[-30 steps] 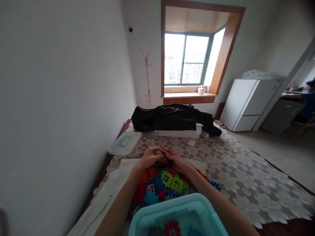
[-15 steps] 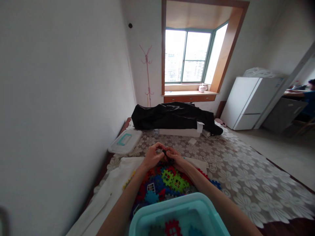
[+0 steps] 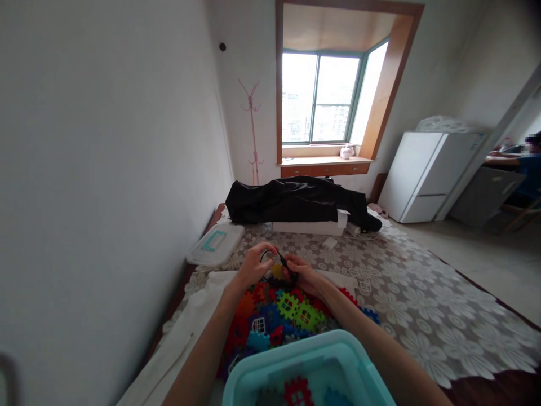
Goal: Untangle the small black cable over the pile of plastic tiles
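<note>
Black cord (image 3: 283, 259), just below frame center, directly above the plastic pieces (image 3: 275, 312) in the picture. Visible straight part slants from upper left to lower right; thicker lower end sits in the right hand (image 3: 303, 274), fingers closed on it. Left hand (image 3: 252, 267) lies to its left, curled beside a thin dark loop; cannot tell whether it pinches. Right hand nearer.

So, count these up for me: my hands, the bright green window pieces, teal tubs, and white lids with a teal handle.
Hands: 2 (left hand, right hand)
Bright green window pieces: 2
Teal tub: 1
White lid with a teal handle: 1
Total: 6
</note>
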